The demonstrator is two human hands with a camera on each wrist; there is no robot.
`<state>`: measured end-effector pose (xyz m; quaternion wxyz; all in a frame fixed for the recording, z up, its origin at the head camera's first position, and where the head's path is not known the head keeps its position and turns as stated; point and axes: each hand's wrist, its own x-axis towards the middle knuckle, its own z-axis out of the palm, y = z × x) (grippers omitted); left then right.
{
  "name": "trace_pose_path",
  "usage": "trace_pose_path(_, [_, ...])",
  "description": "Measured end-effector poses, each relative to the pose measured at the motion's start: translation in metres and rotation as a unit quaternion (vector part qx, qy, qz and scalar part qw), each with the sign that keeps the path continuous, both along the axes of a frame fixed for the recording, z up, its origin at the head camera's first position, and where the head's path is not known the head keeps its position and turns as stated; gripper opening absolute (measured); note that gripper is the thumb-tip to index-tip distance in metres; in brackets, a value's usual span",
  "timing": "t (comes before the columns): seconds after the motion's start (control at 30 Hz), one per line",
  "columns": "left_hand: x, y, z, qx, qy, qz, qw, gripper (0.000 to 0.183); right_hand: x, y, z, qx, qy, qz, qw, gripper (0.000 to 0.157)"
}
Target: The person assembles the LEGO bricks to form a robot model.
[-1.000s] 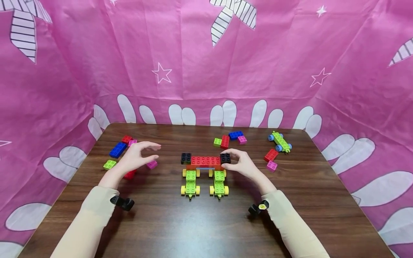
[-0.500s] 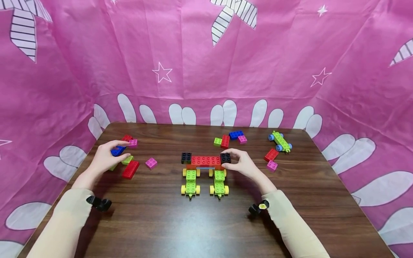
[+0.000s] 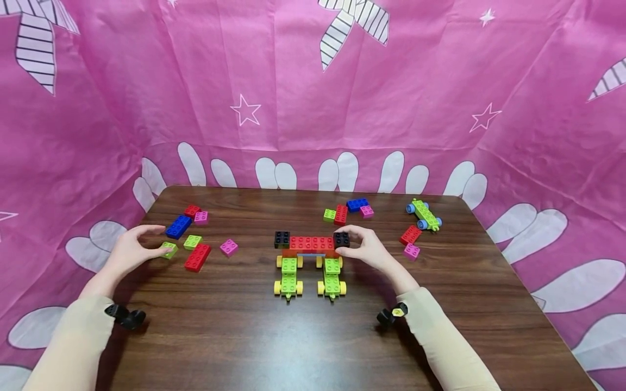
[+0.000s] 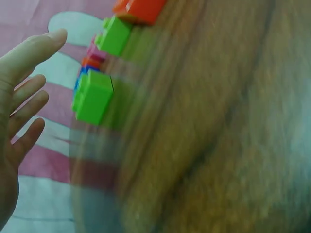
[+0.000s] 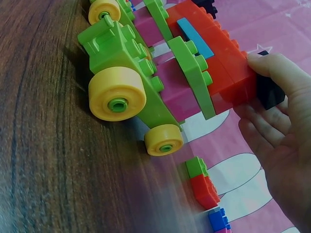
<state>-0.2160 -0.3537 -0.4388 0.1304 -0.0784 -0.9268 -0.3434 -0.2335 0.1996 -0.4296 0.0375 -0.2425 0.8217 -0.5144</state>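
My left hand (image 3: 126, 251) is at the table's left side, thumb and fingers spread beside a lime green brick (image 3: 169, 250). In the left wrist view a gap separates its fingers from that brick (image 4: 95, 98). My right hand (image 3: 368, 250) grips the black brick (image 3: 342, 239) at the right end of a built toy vehicle. Two red bricks (image 3: 312, 244) form its crosspiece, with another black brick (image 3: 282, 239) at the left end. Below are two lime wheeled bases (image 3: 289, 285) with yellow wheels; the right wrist view shows magenta bricks (image 5: 179, 95) between layers.
At left lie a blue brick (image 3: 178, 226), another lime brick (image 3: 193, 242), a red brick (image 3: 198, 257) and a magenta brick (image 3: 229, 247). Several loose bricks sit at the back centre. A lime base with blue wheels (image 3: 424, 215) stands at back right near a red brick (image 3: 411, 234).
My left hand has moved left and nearer the body, away from the magenta brick and past the blue brick to the lime brick. My right hand stays on the black brick.
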Motion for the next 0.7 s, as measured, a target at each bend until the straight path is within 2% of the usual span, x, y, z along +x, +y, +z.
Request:
trace_pose_path(0.13, [0.001, -0.008, -0.007, -0.011, -0.025, -0.008, 0.9996, 0.060, -0.001, -0.001, 0.000, 0.005, -0.008, -0.006, 1.000, 0.038])
trace_pose_path(0.3, [0.000, -0.013, -0.016, -0.001, -0.044, -0.028, 0.9986, 0.063, 0.001, -0.003, 0.004, 0.014, -0.014, -0.007, 1.000, 0.039])
trace_pose_path(0.53, [-0.002, -0.014, -0.021, 0.003, -0.037, -0.056, 0.9977, 0.056, 0.016, -0.010, 0.029, 0.019, -0.008, -0.001, 1.000, 0.036])
trace_pose_path(0.7, [-0.003, -0.015, -0.024, -0.007, -0.036, -0.064, 0.9973, 0.053, 0.018, -0.010, 0.030, 0.014, -0.013, -0.004, 1.000, 0.036])
